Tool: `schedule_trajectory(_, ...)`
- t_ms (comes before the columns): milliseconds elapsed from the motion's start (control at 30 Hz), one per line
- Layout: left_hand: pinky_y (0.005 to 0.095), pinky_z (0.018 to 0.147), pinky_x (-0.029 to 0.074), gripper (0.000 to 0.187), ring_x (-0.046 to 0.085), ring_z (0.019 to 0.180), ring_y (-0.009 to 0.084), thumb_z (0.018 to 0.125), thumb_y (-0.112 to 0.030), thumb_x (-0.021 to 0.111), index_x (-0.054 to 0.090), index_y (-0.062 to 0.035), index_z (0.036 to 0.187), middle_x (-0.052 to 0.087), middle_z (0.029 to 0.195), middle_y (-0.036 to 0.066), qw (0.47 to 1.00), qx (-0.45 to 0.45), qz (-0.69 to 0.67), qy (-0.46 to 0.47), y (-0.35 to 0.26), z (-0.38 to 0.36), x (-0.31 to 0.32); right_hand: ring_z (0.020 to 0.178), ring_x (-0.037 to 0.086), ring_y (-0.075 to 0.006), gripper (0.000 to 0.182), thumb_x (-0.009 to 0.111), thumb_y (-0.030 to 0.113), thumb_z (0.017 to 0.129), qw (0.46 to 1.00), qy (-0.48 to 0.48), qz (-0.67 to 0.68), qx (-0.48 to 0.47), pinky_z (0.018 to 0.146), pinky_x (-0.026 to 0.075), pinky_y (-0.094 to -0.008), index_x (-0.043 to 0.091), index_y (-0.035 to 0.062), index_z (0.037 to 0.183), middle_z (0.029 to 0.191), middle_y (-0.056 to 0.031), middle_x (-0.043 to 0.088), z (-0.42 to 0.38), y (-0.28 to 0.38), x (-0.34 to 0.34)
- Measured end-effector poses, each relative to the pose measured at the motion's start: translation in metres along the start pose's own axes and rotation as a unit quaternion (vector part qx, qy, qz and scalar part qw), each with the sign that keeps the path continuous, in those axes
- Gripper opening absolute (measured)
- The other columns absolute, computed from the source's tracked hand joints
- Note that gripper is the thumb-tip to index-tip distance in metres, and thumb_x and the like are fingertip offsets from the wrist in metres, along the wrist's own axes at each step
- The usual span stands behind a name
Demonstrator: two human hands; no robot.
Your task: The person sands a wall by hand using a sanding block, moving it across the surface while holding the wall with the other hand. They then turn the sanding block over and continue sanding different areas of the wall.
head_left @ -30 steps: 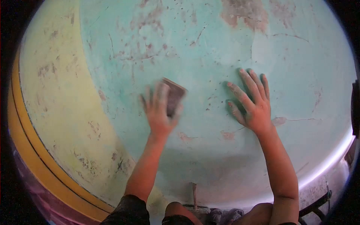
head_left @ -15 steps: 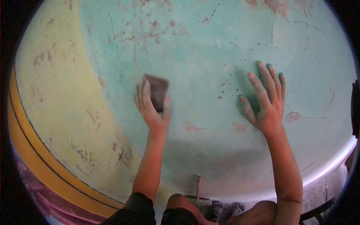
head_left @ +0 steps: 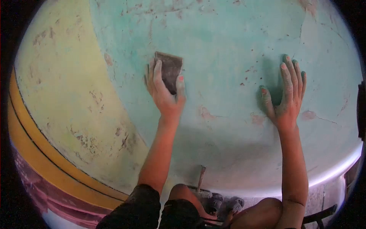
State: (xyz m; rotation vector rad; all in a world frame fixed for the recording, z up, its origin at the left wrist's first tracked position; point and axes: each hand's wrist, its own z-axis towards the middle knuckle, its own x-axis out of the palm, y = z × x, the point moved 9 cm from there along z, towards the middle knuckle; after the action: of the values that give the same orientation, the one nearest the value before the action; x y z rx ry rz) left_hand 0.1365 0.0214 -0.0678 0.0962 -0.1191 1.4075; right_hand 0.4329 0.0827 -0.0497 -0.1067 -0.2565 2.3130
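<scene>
My left hand [head_left: 166,97] is wrapped round a dark, flat sanding block [head_left: 170,70], fingers along one side and thumb along the other. The block lies against the pale green painted wall [head_left: 213,91]; its working face is hidden. Farther right, my right hand [head_left: 288,101] rests on the same wall, fingers stretched upward and thumb apart, with nothing in it. Pale dust coats the fingers of both hands.
A yellow painted band [head_left: 65,95] borders the green on the left, with an orange strip [head_left: 57,166] outside it. Cracks and worn patches mark the wall. Below are my knees, shoes [head_left: 234,205], a thin upright handle [head_left: 201,177] and a dark bar [head_left: 322,215].
My view has shifted, so the wall marks appear farther right and higher. My left hand has slid the sanding block up the wall. My right hand stays at about the same wall spot.
</scene>
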Motion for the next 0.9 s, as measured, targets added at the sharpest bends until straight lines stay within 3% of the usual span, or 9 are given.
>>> schedule_trajectory(167,0.0561,0.116,0.023,0.071,0.038,0.139,0.0443,0.094,-0.031,0.064,0.033,0.0047,0.147,0.042,0.147,0.028,0.997,0.038,0.021,0.058,-0.019,-0.067,-0.001,0.14,0.044,-0.0352,0.082,0.079,0.022,0.078,1.0,-0.019,0.015,-0.005,0.118,0.025,-0.0564,0.041,0.0138,0.15,0.15,-0.0135,0.049,-0.001,0.0,-0.003)
schedule_trajectory(367,0.0533,0.111,0.033,0.075,0.041,0.136,0.0406,0.093,-0.029,0.067,0.029,0.0074,0.147,0.04,0.147,0.028,0.997,-0.021,-0.069,-0.014,-0.006,0.008,0.011,0.139,0.044,-0.0357,0.082,0.078,0.023,0.079,1.0,-0.024,0.013,-0.014,0.118,0.023,-0.0571,0.04,0.0121,0.15,0.149,-0.0149,0.05,-0.001,0.0,-0.001)
schedule_trajectory(433,0.052,0.113,0.031,0.074,0.041,0.137,0.0404,0.092,-0.026,0.068,0.03,0.0067,0.147,0.039,0.147,0.028,0.999,-0.017,-0.031,-0.012,-0.017,-0.002,0.013,0.14,0.044,-0.0351,0.081,0.078,0.024,0.079,1.0,-0.016,0.02,-0.013,0.119,0.023,-0.0567,0.041,0.0127,0.15,0.15,-0.0144,0.05,-0.002,0.001,0.002)
schedule_trajectory(500,0.0588,0.114,0.026,0.072,0.044,0.134,0.0457,0.09,-0.032,0.07,0.038,0.0043,0.143,0.047,0.143,0.027,0.998,0.015,-0.058,-0.02,-0.032,-0.033,0.012,0.14,0.043,-0.0346,0.08,0.077,0.024,0.079,1.0,-0.024,0.016,-0.012,0.119,0.023,-0.0562,0.042,0.0133,0.15,0.15,-0.0138,0.049,-0.002,-0.001,-0.004)
schedule_trajectory(533,0.0591,0.113,0.027,0.07,0.044,0.134,0.046,0.089,-0.032,0.07,0.04,0.0037,0.142,0.048,0.142,0.026,0.999,0.037,-0.029,0.018,-0.037,-0.036,0.011,0.141,0.042,-0.0342,0.078,0.077,0.025,0.08,1.0,-0.011,0.014,-0.009,0.119,0.023,-0.056,0.043,0.0144,0.149,0.151,-0.0133,0.049,-0.004,0.001,-0.003)
schedule_trajectory(733,0.052,0.111,0.033,0.063,0.047,0.13,0.0436,0.09,-0.026,0.07,0.044,0.0042,0.139,0.049,0.139,0.026,0.997,0.044,-0.048,-0.05,-0.025,0.064,0.021,0.142,0.041,-0.0341,0.075,0.076,0.026,0.08,1.0,0.006,0.019,0.002,0.119,0.021,-0.0565,0.046,0.0183,0.148,0.153,-0.012,0.046,-0.008,0.003,-0.001)
schedule_trajectory(767,0.0506,0.11,0.034,0.063,0.047,0.13,0.0431,0.09,-0.025,0.07,0.043,0.0046,0.139,0.049,0.138,0.026,0.996,0.057,-0.029,-0.069,-0.028,0.066,0.018,0.142,0.041,-0.0366,0.073,0.073,0.024,0.083,1.0,0.022,0.008,-0.006,0.12,0.02,-0.0561,0.043,0.0129,0.148,0.152,-0.0152,0.047,-0.008,0.005,0.0)
schedule_trajectory(800,0.0506,0.112,0.033,0.063,0.045,0.132,0.043,0.091,-0.026,0.069,0.043,0.004,0.139,0.048,0.14,0.027,0.997,0.039,-0.051,-0.049,-0.03,0.048,0.02,0.142,0.04,-0.0391,0.072,0.07,0.022,0.085,0.999,0.034,-0.005,-0.019,0.12,0.02,-0.0558,0.04,0.0075,0.148,0.15,-0.0185,0.048,-0.005,0.006,0.0)
schedule_trajectory(900,0.0528,0.113,0.03,0.064,0.044,0.134,0.043,0.091,-0.027,0.069,0.042,0.0035,0.14,0.047,0.142,0.028,0.998,0.053,-0.036,0.012,-0.057,-0.015,0.015,0.141,0.041,-0.0396,0.07,0.07,0.022,0.085,0.998,0.051,-0.01,-0.028,0.119,0.02,-0.0554,0.042,0.0074,0.147,0.15,-0.019,0.048,-0.012,0.008,0.0)
